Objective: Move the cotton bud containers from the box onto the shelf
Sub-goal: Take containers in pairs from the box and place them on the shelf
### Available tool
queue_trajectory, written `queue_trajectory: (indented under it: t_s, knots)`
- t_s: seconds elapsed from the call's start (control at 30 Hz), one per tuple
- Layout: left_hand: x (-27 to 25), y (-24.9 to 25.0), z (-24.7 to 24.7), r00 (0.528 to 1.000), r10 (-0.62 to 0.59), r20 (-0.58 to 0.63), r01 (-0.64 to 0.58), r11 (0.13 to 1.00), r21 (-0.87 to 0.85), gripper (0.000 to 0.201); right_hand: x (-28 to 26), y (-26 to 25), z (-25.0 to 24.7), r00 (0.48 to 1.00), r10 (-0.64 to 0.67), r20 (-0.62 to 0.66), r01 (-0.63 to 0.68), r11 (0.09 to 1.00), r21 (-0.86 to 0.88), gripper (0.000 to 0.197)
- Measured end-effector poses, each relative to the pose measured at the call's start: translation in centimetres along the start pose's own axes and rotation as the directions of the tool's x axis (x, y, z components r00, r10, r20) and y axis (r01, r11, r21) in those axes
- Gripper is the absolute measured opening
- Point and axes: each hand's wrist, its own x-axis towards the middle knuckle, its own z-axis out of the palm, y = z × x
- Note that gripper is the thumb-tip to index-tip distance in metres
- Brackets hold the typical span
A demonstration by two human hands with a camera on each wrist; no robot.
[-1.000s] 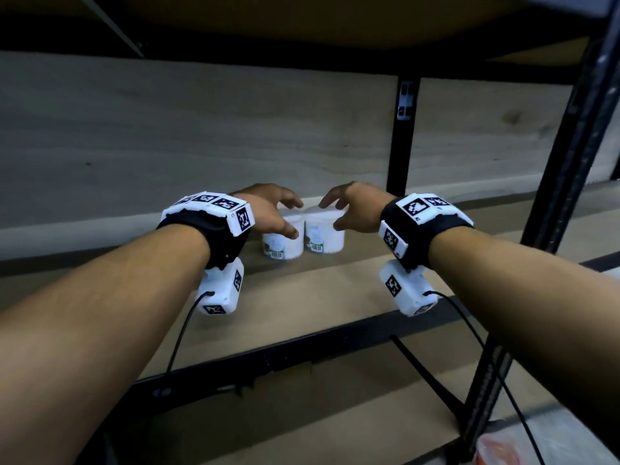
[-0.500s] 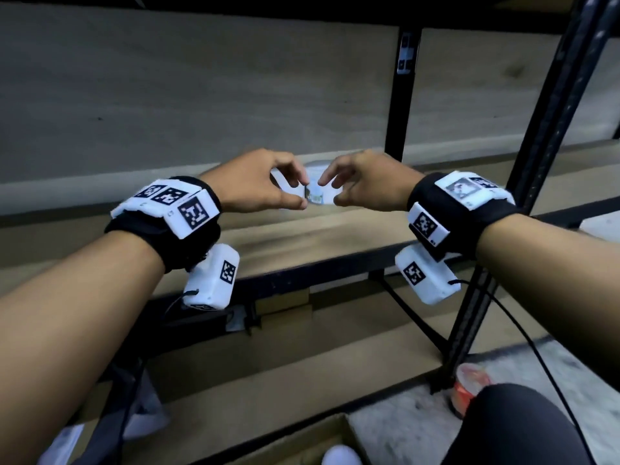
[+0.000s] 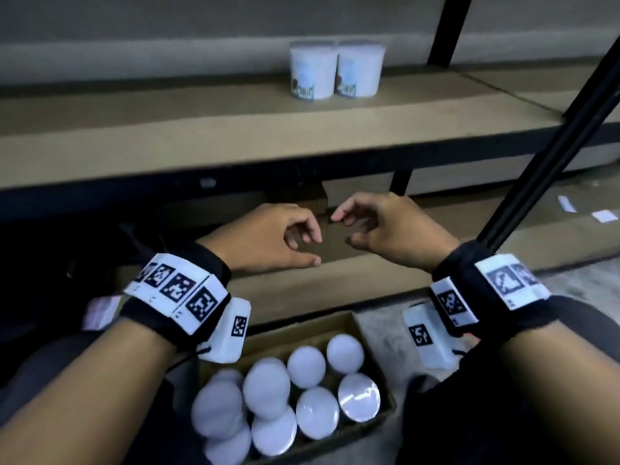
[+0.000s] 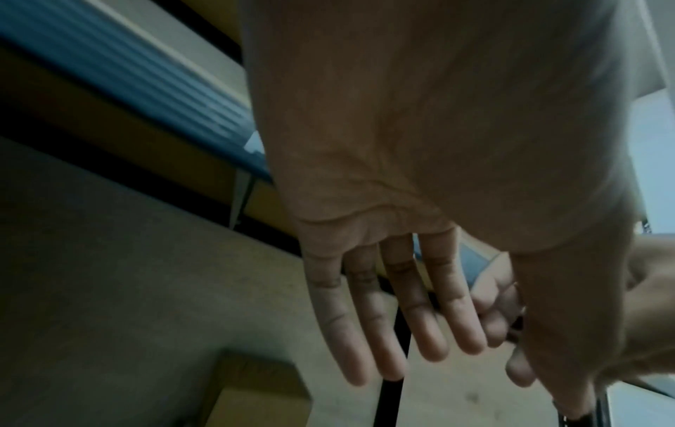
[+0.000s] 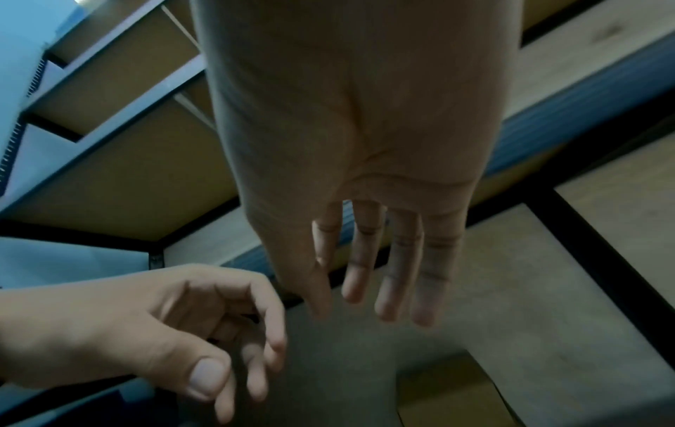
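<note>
While both hands [image 3: 268, 238] [image 3: 389, 226] hang loose-fingered and empty above the box [image 3: 352, 325], each should drop straight onto one tub [image 3: 307, 363], gripping its sides below the lid.

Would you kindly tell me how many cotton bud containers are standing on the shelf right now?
2. The left container and the right container stand upright, touching side by side, near the back of the shelf. Many more remain in the box below.

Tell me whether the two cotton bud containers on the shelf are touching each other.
Touching. In the head view the left container and the right container stand side by side on the shelf, their sides meeting with no gap visible between them.
</note>
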Motion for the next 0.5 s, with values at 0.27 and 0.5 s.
queue_trajectory:
  t_s: [0.27,0.5]
  knots:
    - [-3.1,-7.1,8.6,0.935,-0.269,0.231,0.264,0.963,0.055,0.033,-1.2,3.4,11.2,0.974,0.127,0.19,-0.13,0.991,0.003,0.035]
    - [-8.2,-12.2,12.8,0.816,-0.501,0.288,0.481,0.865,0.144,0.046,-1.9,5.0,20.3,0.857,0.24,0.457,-0.199,0.97,-0.138,0.054]
